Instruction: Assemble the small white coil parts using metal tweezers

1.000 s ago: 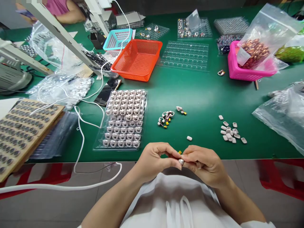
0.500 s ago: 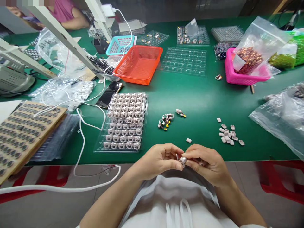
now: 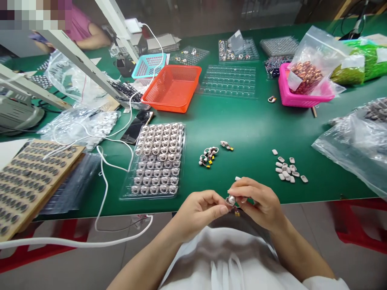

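Note:
Just over the table's near edge, both hands meet on a small, shiny, pale clip-on earbud part (image 3: 231, 200). My left hand (image 3: 201, 211) pinches its left side between thumb and fingertips. From the other side, my right hand (image 3: 256, 199) grips it with bent fingers, hiding part of it. A yellow-tipped wire piece (image 3: 237, 214) hangs beneath. Behind my right fingers a small white cap (image 3: 238, 178) peeks out. Several wired earbud parts (image 3: 208, 156) with yellow tabs lie beyond my hands, and loose pale caps (image 3: 286, 171) are scattered to the right.
To the left stands a clear tray (image 3: 157, 159) filled with pale shells. Further back are a red basket (image 3: 173, 88), a clear tray (image 3: 229, 81) and a pink basket (image 3: 302, 100) holding a bag of copper-coloured parts. A white cable (image 3: 104, 193) crosses the left side. A co-worker's arm (image 3: 95, 38) shows far left.
The earbud part has turned in my fingers, and its yellow-tipped wire now hangs in sight. My right hand has shifted slightly up and left, partly covering the single white cap. The view has tilted a little.

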Motion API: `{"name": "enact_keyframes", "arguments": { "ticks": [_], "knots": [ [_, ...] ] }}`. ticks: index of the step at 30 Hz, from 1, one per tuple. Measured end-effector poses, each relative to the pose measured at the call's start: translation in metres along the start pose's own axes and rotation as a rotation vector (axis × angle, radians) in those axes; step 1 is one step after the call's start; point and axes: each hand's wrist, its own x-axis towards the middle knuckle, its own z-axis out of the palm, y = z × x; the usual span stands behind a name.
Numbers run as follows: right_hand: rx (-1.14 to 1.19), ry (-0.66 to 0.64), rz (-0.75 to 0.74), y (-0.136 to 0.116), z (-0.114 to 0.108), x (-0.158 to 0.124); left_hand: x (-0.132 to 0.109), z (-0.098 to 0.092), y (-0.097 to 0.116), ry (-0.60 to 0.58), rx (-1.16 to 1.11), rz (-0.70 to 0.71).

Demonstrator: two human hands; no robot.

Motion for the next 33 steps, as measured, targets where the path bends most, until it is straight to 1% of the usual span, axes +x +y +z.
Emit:
{"name": "enact_keyframes", "arguments": {
  "ticks": [2,3,4,8,9,10,12,16,18,21,23,25,27,29,30,31,33],
  "knots": [
    [0.042,-0.029,-0.014,0.001,-0.002,0.002,0.003,-0.004,0.001,0.05,-0.052,0.005],
    [0.05,-0.046,-0.033,0.001,-0.003,0.004,0.004,-0.005,0.003,0.049,-0.078,-0.006],
    [0.053,-0.065,-0.055,0.001,-0.003,0.006,0.006,-0.007,0.004,0.026,-0.1,-0.029],
    [0.062,-0.184,-0.129,-0.002,-0.003,0.016,0.012,-0.01,0.012,-0.172,-0.098,-0.152],
    [0.062,-0.214,-0.131,-0.003,-0.004,0.018,0.013,-0.01,0.014,-0.2,-0.086,-0.164],
    [0.061,-0.232,-0.123,-0.003,-0.005,0.02,0.014,-0.009,0.015,-0.204,-0.075,-0.165],
    [0.054,-0.209,-0.067,-0.004,-0.008,0.02,0.014,-0.006,0.017,-0.141,-0.066,-0.136],
    [0.007,-0.043,0.138,-0.007,-0.011,0.009,0.012,0.001,0.016,0.094,-0.054,-0.042],
    [-0.035,-0.021,0.215,-0.009,-0.009,0.003,0.011,0.004,0.014,0.161,-0.049,-0.011],
    [-0.072,-0.031,0.259,-0.012,-0.003,-0.001,0.01,0.007,0.011,0.171,-0.03,0.01],
    [-0.06,-0.035,0.297,-0.013,0.0,-0.001,0.01,0.009,0.009,0.185,0.055,0.046],
    [-0.026,-0.041,0.376,-0.014,0.0,0.0,0.008,0.009,0.008,0.226,0.246,0.139],
    [0.034,-0.055,0.48,-0.014,-0.001,0.0,0.007,0.008,0.007,0.272,0.488,0.291],
    [0.133,-0.079,0.583,-0.012,-0.001,-0.001,0.007,0.008,0.005,0.307,0.67,0.454],
    [0.195,-0.088,0.626,-0.011,0.0,-0.002,0.007,0.008,0.004,0.323,0.715,0.514],
    [0.261,-0.09,0.657,-0.009,0.002,-0.003,0.008,0.009,0.002,0.341,0.73,0.545],
    [0.396,-0.072,0.675,-0.005,0.006,-0.004,0.009,0.01,-0.001,0.368,0.676,0.532]
  ]
}}
